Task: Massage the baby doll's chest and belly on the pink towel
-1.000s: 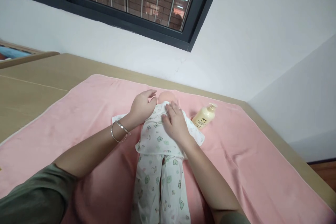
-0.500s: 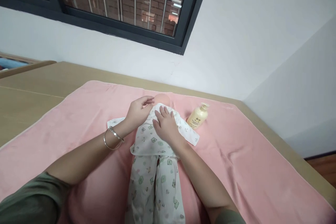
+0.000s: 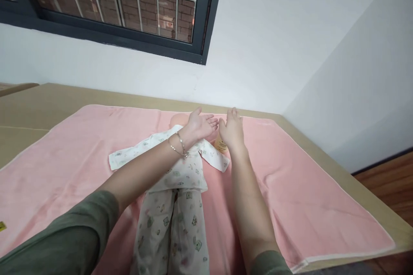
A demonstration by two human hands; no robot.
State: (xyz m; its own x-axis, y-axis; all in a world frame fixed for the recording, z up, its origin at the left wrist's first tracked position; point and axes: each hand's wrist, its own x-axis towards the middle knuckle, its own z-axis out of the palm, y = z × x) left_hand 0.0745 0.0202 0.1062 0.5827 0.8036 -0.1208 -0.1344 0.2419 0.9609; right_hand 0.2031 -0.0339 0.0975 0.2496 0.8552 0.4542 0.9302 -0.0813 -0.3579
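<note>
My left hand (image 3: 201, 126) is palm up with its fingers stretched out, beside the top of a pale yellow pump bottle (image 3: 220, 145). Over the bottle's upper part is my right hand (image 3: 232, 131), fingers reaching forward and thumb apart; it hides the pump head, so I cannot tell whether it touches it. Under my left forearm a doll lies on its back in a white printed top (image 3: 189, 172) and matching trousers (image 3: 187, 227). Its head (image 3: 178, 120) shows partly behind my left arm, and its sleeves are spread sideways.
A pink blanket (image 3: 290, 189) with some folds covers much of the wooden surface (image 3: 71, 94). Behind it rise a white wall (image 3: 251, 60) and a dark-framed window (image 3: 129, 36) with bars. Brown wood panelling (image 3: 390, 184) stands at the right.
Both hands have left the doll's top and moved right to the bottle. My left palm has turned upward. The view has shifted to the right.
</note>
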